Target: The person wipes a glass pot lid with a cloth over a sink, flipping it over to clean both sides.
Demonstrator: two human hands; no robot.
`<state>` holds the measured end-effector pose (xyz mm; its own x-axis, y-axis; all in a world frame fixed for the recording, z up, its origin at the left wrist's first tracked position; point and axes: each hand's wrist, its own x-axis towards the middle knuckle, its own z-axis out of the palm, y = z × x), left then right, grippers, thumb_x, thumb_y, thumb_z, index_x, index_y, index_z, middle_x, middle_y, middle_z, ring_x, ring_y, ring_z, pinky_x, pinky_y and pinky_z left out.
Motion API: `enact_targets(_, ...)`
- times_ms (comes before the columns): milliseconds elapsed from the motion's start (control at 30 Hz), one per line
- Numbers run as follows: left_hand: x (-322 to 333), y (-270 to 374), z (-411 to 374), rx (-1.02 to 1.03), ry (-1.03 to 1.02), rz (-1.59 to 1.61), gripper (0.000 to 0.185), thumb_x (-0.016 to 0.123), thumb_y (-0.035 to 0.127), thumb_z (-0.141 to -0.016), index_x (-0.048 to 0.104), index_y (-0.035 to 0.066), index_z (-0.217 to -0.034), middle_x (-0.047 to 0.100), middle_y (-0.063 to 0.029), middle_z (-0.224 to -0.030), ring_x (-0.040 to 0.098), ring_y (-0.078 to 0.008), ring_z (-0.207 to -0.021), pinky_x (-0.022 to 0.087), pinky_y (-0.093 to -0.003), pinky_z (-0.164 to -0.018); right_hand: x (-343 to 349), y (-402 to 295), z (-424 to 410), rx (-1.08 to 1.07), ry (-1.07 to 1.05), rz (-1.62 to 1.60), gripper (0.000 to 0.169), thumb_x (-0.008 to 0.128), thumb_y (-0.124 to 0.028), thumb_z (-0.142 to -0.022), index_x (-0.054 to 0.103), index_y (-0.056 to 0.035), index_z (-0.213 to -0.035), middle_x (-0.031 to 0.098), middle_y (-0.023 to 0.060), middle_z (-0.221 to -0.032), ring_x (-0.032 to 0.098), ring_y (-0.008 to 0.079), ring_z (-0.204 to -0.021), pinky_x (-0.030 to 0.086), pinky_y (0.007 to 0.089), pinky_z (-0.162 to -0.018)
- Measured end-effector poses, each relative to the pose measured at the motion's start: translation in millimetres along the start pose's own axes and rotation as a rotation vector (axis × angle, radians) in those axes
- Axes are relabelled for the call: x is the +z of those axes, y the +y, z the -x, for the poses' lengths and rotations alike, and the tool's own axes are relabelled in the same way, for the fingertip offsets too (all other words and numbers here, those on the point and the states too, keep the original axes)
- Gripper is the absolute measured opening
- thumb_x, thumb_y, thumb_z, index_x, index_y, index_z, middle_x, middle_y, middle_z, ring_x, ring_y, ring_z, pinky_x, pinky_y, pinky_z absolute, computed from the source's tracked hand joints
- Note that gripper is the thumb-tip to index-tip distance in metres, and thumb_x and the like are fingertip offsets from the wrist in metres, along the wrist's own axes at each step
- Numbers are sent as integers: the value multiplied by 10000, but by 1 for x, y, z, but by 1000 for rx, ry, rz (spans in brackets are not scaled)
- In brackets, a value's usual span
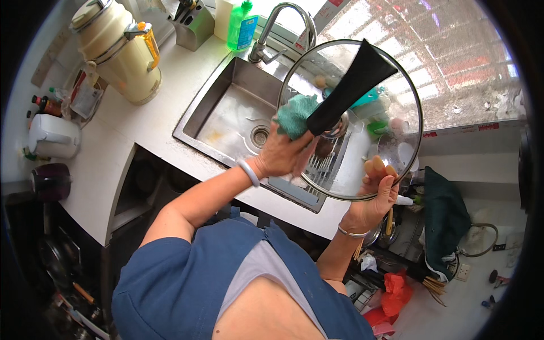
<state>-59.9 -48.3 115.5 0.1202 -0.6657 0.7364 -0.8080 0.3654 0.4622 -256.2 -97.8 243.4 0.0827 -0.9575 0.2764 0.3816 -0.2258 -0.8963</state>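
Observation:
A round glass pan lid (361, 178) with a metal rim and a tall black handle (352, 87) is held up over the right part of the sink (250, 100). My right hand (379, 187) grips its rim at the lower right, fingers seen through the glass and thumb in front. Against the lid beside the base of the handle, my left hand (284, 151) holds a green cloth (297, 115). Part of a pinkish thing shows under the left hand; what it is cannot be told. The sink's basin shows its drain and a yellowish spot.
A chrome faucet (265, 42) and a green soap bottle (242, 27) stand behind the sink. At the left are a cream vacuum jug (123, 59), a knife block (193, 27) and a white container (54, 136). A dark green cloth (444, 221) hangs at the right.

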Motion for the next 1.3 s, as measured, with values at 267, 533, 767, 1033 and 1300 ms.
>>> enact_targets(267,-19,-79,-65,-297,375,298,555,465,204,-966,379,36,-1488,513,-237,-1385,501,-419,-1215,343,-451,-1057,3,-5,5,-29,-51,-20,287,695,-275,-915,624,-37,-1061,730,181,-982,725,264,-834,522,277,-652)
enact_targets(533,-90,-54,-158,341,31,116,299,721,364,-826,678,179,-1057,680,-70,-959,639,-266,-952,463,-407,-893,16,-11,13,138,-313,287,167,643,-135,-921,645,29,-956,728,149,-868,693,186,-747,496,266,-634)
enact_targets(767,-110,-47,-156,231,-236,378,233,713,212,-877,652,94,-1068,668,-103,-914,645,-281,-883,508,-356,-786,15,-11,19,197,-328,267,179,667,-134,-909,658,42,-940,734,177,-882,695,169,-753,502,257,-647)
enact_targets(1033,-132,-81,-119,-193,-413,677,286,632,171,-948,549,58,-1198,617,-23,-994,585,-90,-900,483,-252,-851,17,-21,27,170,-328,312,180,679,-134,-890,656,36,-945,737,181,-877,695,172,-735,506,254,-627)
enact_targets(1300,-107,-68,15,-771,164,1438,357,573,390,-987,509,85,-1160,652,-69,-958,663,-149,-839,589,-319,-664,-14,2,23,37,-133,-115,279,738,-252,-879,620,-12,-956,723,167,-836,693,227,-704,516,287,-605)
